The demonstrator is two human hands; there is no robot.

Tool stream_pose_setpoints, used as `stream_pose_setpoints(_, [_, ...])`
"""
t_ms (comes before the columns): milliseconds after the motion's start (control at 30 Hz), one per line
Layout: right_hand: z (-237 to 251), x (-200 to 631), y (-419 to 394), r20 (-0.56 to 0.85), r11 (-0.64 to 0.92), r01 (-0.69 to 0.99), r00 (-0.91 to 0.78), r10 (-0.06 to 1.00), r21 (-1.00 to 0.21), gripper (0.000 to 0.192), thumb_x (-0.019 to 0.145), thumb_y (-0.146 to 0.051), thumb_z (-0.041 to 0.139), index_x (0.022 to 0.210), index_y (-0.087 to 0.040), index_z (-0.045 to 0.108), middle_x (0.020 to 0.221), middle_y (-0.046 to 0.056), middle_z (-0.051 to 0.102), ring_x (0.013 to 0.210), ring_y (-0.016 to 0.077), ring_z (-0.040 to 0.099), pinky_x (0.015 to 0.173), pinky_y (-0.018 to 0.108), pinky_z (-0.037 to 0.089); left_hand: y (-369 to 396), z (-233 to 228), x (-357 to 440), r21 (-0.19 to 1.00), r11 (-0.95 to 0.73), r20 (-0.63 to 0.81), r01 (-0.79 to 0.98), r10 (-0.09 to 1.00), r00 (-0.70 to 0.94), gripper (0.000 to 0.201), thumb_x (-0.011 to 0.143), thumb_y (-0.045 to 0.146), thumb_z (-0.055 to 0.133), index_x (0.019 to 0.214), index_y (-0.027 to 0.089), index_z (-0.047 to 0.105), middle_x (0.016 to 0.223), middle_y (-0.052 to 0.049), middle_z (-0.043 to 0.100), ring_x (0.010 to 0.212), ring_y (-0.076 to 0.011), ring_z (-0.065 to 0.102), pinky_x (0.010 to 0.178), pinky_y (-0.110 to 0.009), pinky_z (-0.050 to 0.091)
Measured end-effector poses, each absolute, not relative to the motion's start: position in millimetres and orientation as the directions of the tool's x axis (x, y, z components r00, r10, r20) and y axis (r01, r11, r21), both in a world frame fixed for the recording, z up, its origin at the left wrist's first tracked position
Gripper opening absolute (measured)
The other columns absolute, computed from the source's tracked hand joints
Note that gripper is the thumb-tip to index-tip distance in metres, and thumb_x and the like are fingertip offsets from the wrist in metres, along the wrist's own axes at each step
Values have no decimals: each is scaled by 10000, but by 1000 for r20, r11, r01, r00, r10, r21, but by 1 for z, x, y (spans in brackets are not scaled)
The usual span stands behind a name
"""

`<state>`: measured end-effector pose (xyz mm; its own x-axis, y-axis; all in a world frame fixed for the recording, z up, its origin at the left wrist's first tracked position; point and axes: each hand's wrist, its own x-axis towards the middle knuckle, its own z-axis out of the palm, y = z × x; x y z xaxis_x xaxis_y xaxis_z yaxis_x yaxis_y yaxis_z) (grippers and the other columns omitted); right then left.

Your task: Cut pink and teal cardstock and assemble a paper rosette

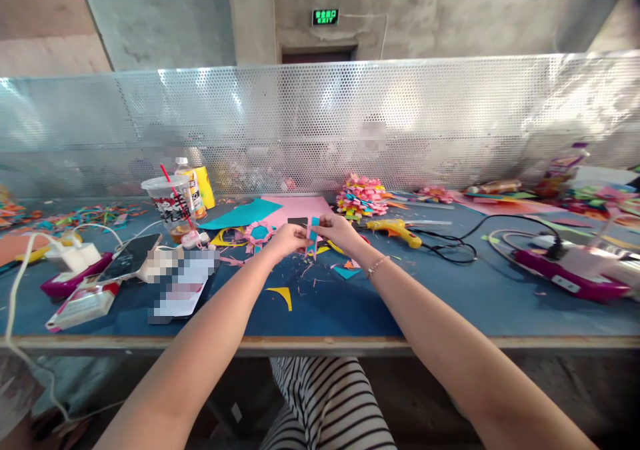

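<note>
One long desk [450, 303], covered in blue, runs the width of the room, and one screen of punched metal [350, 123] stands along its far edge, likely to keep the work apart from whatever is behind it. On the desk lie two big sheets of paper, one teal [240, 215] and one pink [295, 207], pushed back out of the way but within reach. To the right, one purple power strip [560, 270] sits with black cable looping off it; a second purple one [65, 280] is at the left, with a white charger plugged in. One phone [133, 255] lies face up beside it. One plastic cup [167, 200] with a red straw stands well back, next to one bottle with a yellow label [200, 187], clear of the cutting. One heap of folded coloured paper pieces [361, 197] sits just behind the hands, and one yellow glue gun [395, 230] lies beside it, nozzle away from the person.

The two hands meet at the middle of the desk, raised a little above it. The left hand [287, 238] and the right hand [337, 229] each have the grip pinched shut on one small teal strip of paper [313, 233], held between them at fingertip level, seemingly so it can be worked closely. Paper scraps lie scattered beneath, too many to count.
</note>
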<state>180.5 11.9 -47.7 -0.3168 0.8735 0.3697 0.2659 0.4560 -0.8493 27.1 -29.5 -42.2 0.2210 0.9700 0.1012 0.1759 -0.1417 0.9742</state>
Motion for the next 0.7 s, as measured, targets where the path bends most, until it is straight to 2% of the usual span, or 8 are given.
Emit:
stream_pose_setpoints(133, [-52, 182, 15, 289, 406, 294, -368, 884, -865, 267, 616, -345, 653, 598, -163, 459, 477, -57, 448, 446, 72, 430, 422, 196, 342, -33, -42, 28, 969, -46, -14, 243, 970, 243, 176, 554, 183, 738, 618, 124, 585, 531, 9, 566, 516, -97, 538, 604, -273, 471])
stream_pose_setpoints(233, [-52, 183, 13, 174, 336, 347, -422, 890, -875, 203, 597, -271, 667, 601, -148, 506, 501, -37, 501, 478, 82, 478, 434, 189, 373, -33, -45, 26, 945, 7, -93, 327, 965, 247, 183, 617, 264, 702, 676, 127, 597, 543, -4, 578, 528, -107, 558, 615, -276, 488])
stream_pose_setpoints(333, [-49, 184, 8, 52, 258, 421, -442, 896, -870, 139, 594, -197, 664, 619, -142, 539, 525, -31, 530, 504, 81, 501, 449, 174, 393, -32, -45, 25, 917, 20, -126, 399, 962, 241, 249, 644, 352, 675, 739, 134, 603, 666, -35, 630, 629, -130, 601, 644, -272, 498])
stream_pose_setpoints(467, [-44, 182, 0, -56, 173, 477, -428, 902, -862, 129, 601, -141, 659, 614, -140, 531, 521, -36, 536, 493, 68, 501, 466, 164, 413, -31, -41, 26, 890, -16, -102, 455, 967, 233, 308, 705, 416, 602, 846, 141, 608, 926, -77, 650, 830, -168, 612, 666, -258, 500])
stream_pose_setpoints(533, [-42, 181, -3, -73, 168, 496, -430, 900, -852, 116, 617, -137, 651, 612, -138, 535, 510, -37, 529, 479, 62, 491, 464, 160, 414, -30, -41, 26, 877, -56, -59, 478, 973, 222, 292, 762, 392, 533, 874, 134, 610, 977, -88, 641, 876, -178, 603, 657, -251, 502])
stream_pose_setpoints(700, [-44, 179, -5, -64, 222, 569, -438, 897, -792, 99, 624, -150, 654, 607, -132, 558, 516, -18, 548, 500, 82, 524, 464, 165, 433, -24, -47, 24, 822, -182, 71, 539, 973, 220, 253, 720, 161, 546, 958, 106, 612, 981, -102, 645, 800, -161, 612, 597, -224, 491])
